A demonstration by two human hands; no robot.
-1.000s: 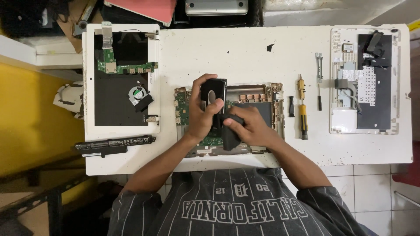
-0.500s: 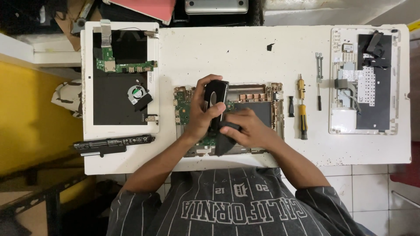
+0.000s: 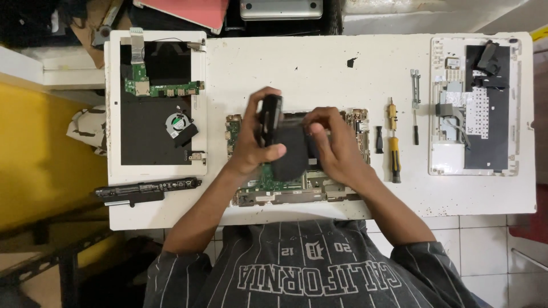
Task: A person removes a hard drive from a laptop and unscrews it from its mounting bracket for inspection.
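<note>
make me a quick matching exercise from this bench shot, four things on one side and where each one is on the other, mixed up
Things:
1. yellow-handled screwdriver
2. long black battery
3. small cooling fan
4. black part

Places:
A. gripped in the left hand
B. on the open laptop shell at the table's left end
C. right of the green circuit board
D. at the table's front left edge

Pairs: 1-C, 2-D, 3-B, 4-A

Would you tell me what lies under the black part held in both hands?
Under the black part, held by the left hand and right hand, lies a green circuit board on the white table. The board's middle is covered.
</note>
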